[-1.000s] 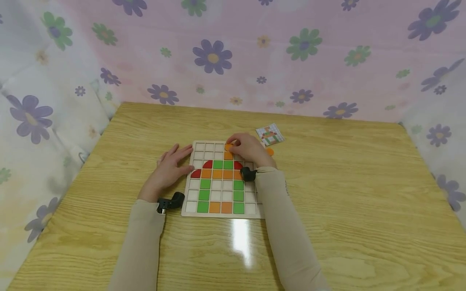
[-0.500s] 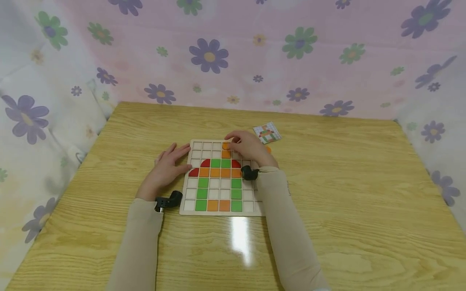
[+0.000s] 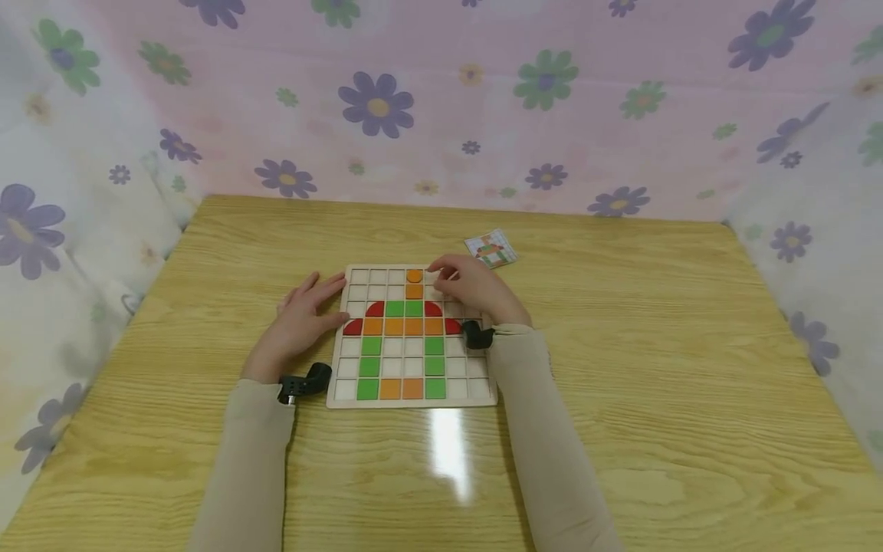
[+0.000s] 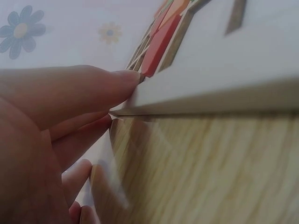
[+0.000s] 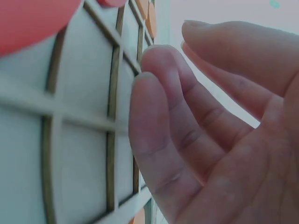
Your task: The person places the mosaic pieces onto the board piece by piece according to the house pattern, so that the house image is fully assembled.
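A wooden grid board [image 3: 414, 405] lies flat, with coloured pieces in several of its cells. My left hand [image 3: 300, 326] rests against its left edge, fingers spread; in the left wrist view the thumb [image 4: 112, 81] touches the rim next to a red piece [image 4: 160, 45]. An orange disc [image 3: 415, 276] lies in a top-row cell, above an orange square [image 3: 414, 291]. Just right of the disc, my right hand [image 3: 476, 287] hovers over the board with bent, loose fingers. The right wrist view shows nothing between the thumb and fingers [image 5: 149, 112].
A small printed pattern card [image 3: 491, 248] lies behind the board, beyond my right hand. The wooden table [image 3: 676, 368] extends on both sides, up to a flowered cloth [image 3: 448, 115]. An orange piece [image 5: 139, 217] shows past the board's edge in the right wrist view.
My right hand has let go of the orange disc and drawn off slightly to the right, leaving it in its cell. My left hand stays at the board's edge. The head view has turned slightly right.
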`<state>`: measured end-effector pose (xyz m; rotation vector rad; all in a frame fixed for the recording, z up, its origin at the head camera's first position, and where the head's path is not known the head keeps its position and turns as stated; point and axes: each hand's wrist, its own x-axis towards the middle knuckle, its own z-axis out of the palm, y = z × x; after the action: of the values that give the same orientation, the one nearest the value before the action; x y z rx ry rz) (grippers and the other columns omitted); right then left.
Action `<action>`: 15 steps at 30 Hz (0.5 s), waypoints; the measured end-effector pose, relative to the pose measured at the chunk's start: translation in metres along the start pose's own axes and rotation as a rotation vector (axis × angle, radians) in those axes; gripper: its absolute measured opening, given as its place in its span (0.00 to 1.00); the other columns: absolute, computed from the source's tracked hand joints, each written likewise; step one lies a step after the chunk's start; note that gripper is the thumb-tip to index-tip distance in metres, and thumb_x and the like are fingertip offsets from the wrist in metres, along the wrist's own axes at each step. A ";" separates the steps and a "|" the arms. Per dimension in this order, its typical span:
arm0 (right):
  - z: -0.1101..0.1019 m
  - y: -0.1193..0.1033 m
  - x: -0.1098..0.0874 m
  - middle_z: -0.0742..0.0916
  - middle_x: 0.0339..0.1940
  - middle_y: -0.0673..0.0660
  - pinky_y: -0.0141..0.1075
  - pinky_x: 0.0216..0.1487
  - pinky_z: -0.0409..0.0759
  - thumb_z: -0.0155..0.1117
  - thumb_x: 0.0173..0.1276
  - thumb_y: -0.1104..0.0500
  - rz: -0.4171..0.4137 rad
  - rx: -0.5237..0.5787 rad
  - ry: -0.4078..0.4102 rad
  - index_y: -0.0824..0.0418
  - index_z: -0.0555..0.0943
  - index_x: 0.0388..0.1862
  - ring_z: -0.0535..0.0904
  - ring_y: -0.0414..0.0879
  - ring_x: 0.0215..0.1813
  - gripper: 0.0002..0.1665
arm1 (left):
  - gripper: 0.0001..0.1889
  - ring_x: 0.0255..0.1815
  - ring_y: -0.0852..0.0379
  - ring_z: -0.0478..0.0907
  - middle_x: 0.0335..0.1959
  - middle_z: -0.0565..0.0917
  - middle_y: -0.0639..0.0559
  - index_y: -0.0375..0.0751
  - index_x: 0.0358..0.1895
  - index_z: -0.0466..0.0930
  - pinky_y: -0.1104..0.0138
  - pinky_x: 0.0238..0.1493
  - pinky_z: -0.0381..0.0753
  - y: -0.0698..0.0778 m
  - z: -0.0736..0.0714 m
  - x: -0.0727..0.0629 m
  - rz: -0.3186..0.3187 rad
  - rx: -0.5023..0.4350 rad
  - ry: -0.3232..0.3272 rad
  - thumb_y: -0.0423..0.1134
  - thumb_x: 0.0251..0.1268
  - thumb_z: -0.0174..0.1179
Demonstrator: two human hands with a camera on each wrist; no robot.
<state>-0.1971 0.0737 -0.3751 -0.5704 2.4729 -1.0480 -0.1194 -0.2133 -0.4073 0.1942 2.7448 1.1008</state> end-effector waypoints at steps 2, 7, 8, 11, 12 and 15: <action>-0.002 0.003 -0.002 0.78 0.41 0.50 0.39 0.44 0.71 0.53 0.66 0.56 0.007 -0.024 0.006 0.51 0.75 0.53 0.73 0.45 0.41 0.16 | 0.33 0.70 0.48 0.32 0.69 0.53 0.56 0.53 0.69 0.55 0.42 0.59 0.31 0.000 -0.001 0.000 -0.006 0.001 0.001 0.47 0.60 0.55; -0.008 0.015 -0.008 0.79 0.40 0.50 0.39 0.45 0.71 0.54 0.66 0.56 0.034 -0.059 0.063 0.52 0.75 0.52 0.73 0.46 0.43 0.16 | 0.33 0.70 0.44 0.32 0.70 0.50 0.53 0.55 0.69 0.53 0.39 0.58 0.30 0.000 -0.003 -0.001 -0.021 -0.001 -0.005 0.49 0.61 0.55; -0.010 0.017 -0.009 0.79 0.41 0.51 0.40 0.46 0.71 0.54 0.66 0.56 0.035 -0.066 0.079 0.52 0.76 0.52 0.73 0.46 0.44 0.16 | 0.33 0.70 0.44 0.31 0.70 0.49 0.53 0.55 0.69 0.53 0.39 0.57 0.30 0.000 -0.003 -0.001 -0.022 0.001 -0.010 0.49 0.61 0.54; -0.014 0.026 -0.013 0.79 0.42 0.51 0.40 0.45 0.71 0.53 0.66 0.55 0.055 -0.066 0.126 0.51 0.76 0.52 0.74 0.46 0.44 0.15 | 0.33 0.70 0.46 0.31 0.70 0.50 0.54 0.55 0.69 0.53 0.39 0.57 0.30 0.000 -0.002 -0.001 -0.022 0.007 -0.016 0.50 0.61 0.54; -0.016 0.029 -0.015 0.79 0.42 0.51 0.40 0.44 0.72 0.53 0.66 0.55 0.064 -0.062 0.137 0.51 0.76 0.51 0.74 0.46 0.44 0.15 | 0.33 0.70 0.47 0.31 0.70 0.50 0.55 0.55 0.69 0.53 0.39 0.57 0.30 0.000 -0.002 -0.001 -0.023 0.009 -0.017 0.50 0.61 0.54; -0.021 0.035 -0.019 0.79 0.44 0.52 0.41 0.44 0.72 0.53 0.66 0.55 0.082 -0.049 0.174 0.50 0.76 0.51 0.74 0.46 0.44 0.15 | 0.33 0.70 0.49 0.32 0.69 0.52 0.56 0.55 0.69 0.54 0.40 0.58 0.30 0.002 0.000 0.000 -0.020 0.011 -0.014 0.50 0.61 0.55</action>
<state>-0.1993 0.1183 -0.3837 -0.4035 2.6542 -1.0472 -0.1191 -0.2118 -0.4061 0.1742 2.7350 1.0756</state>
